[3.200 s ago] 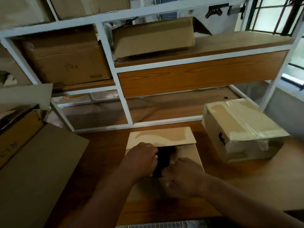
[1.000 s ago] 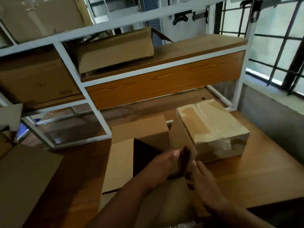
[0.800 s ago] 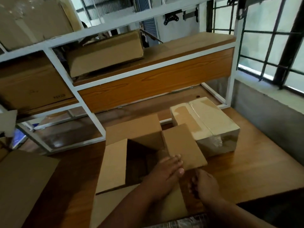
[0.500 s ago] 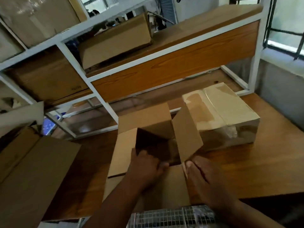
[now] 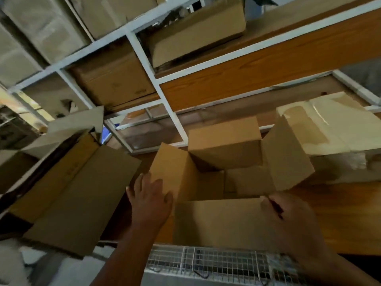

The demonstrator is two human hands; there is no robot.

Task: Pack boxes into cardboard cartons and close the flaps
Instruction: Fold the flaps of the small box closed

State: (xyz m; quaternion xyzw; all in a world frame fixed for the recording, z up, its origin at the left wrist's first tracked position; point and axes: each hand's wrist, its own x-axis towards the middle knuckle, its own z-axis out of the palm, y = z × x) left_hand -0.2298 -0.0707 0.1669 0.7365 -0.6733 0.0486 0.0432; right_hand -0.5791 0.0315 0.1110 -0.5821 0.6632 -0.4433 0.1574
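Note:
A brown cardboard carton [image 5: 218,221] stands open on the wooden table [image 5: 340,215], all its flaps raised. Inside I see only brown cardboard surfaces [image 5: 245,180]; I cannot tell whether they are a packed box. My left hand [image 5: 151,201] lies flat with fingers spread against the outside of the left flap [image 5: 171,168]. My right hand [image 5: 288,219] curls over the right corner of the near flap, just below the upright right flap [image 5: 286,157]. The far flap [image 5: 224,145] tilts backward.
A taped, closed carton [image 5: 329,129] sits right behind the open one, touching its right flap. A large open carton [image 5: 82,182] lies at the left. White-framed shelving [image 5: 144,58] holds more cartons at the back. A wire mesh basket [image 5: 206,263] lines the table's near edge.
My left hand left the carton's opening and now rests outside the left flap, which has risen. My right hand stays at the near right corner. The view has swung left and tilted.

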